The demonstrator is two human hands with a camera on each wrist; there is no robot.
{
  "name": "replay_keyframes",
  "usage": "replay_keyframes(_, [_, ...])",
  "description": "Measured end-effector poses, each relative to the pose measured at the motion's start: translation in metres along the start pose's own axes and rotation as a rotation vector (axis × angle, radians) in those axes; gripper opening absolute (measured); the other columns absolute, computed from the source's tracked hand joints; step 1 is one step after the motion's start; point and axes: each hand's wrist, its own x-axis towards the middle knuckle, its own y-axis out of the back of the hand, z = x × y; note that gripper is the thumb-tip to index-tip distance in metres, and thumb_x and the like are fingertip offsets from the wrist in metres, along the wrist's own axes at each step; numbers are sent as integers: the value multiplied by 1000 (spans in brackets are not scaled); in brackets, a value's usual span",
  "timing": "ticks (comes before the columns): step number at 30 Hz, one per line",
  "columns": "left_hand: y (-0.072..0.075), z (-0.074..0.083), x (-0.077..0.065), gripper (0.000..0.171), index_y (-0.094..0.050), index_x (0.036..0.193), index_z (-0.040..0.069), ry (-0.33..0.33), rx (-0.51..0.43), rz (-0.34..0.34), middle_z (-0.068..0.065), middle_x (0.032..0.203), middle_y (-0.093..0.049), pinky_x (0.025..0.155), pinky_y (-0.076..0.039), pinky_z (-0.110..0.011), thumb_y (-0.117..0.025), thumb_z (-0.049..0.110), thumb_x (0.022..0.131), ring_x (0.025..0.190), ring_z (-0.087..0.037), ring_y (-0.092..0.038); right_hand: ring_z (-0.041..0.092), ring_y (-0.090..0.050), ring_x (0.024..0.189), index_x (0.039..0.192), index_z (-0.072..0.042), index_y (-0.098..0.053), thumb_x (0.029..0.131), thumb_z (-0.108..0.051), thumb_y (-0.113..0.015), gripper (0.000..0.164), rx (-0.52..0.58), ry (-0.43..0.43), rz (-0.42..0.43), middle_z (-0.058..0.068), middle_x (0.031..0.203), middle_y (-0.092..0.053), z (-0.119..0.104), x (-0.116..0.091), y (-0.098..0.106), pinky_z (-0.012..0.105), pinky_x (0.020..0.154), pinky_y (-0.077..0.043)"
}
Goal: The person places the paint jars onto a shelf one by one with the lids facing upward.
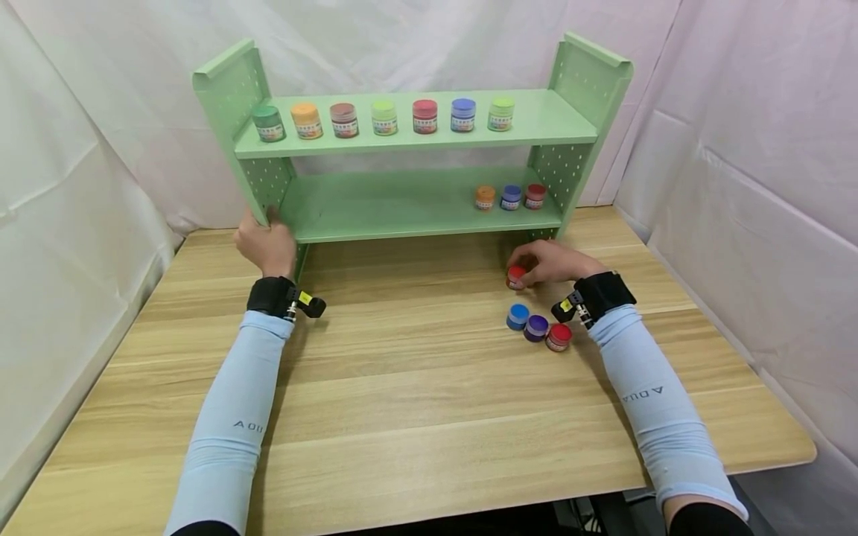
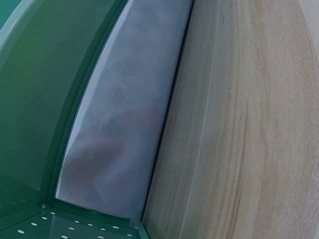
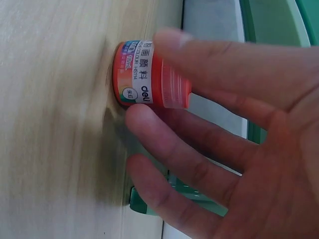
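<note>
My right hand (image 1: 546, 262) pinches a red paint jar (image 3: 144, 74) between thumb and fingers; the jar stands upright on the table in front of the shelf. Three more jars sit just nearer to me: a blue jar (image 1: 518, 316), a purple jar (image 1: 535, 328) and a red-lidded jar (image 1: 559, 337). At the other end, my left hand (image 1: 268, 246) grips the lower left side panel of the green shelf (image 1: 375, 205). That hand is out of sight in the left wrist view, where the shelf's green surface (image 2: 55, 94) shows.
Several paint jars line the upper tier (image 1: 415, 145). On the lower tier's right end stand an orange jar (image 1: 485, 198), a blue-lidded jar (image 1: 511, 198) and a dark red jar (image 1: 535, 196). Behind and beside the wooden table (image 1: 402, 402) hang white sheets (image 1: 757, 171).
</note>
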Motion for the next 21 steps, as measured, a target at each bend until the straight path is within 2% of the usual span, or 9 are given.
replay_keyframes(11, [-1, -1, 2, 23, -78, 116, 9, -4, 7, 12, -9, 118, -77, 98, -58, -36, -65, 9, 97, 112, -19, -75, 24, -64, 103, 115, -14, -73, 89, -25, -81, 29, -26, 10, 29, 6, 108, -74, 2, 1, -1, 44, 96, -49])
replay_keyframes(21, [-1, 0, 1, 24, -78, 116, 8, -2, 6, 8, -9, 118, -77, 97, -58, -37, -64, 7, 97, 112, -18, -74, 24, -66, 106, 116, -14, -73, 90, -26, -81, 29, -45, 24, 42, 5, 109, -75, 0, -1, -2, 48, 99, -49])
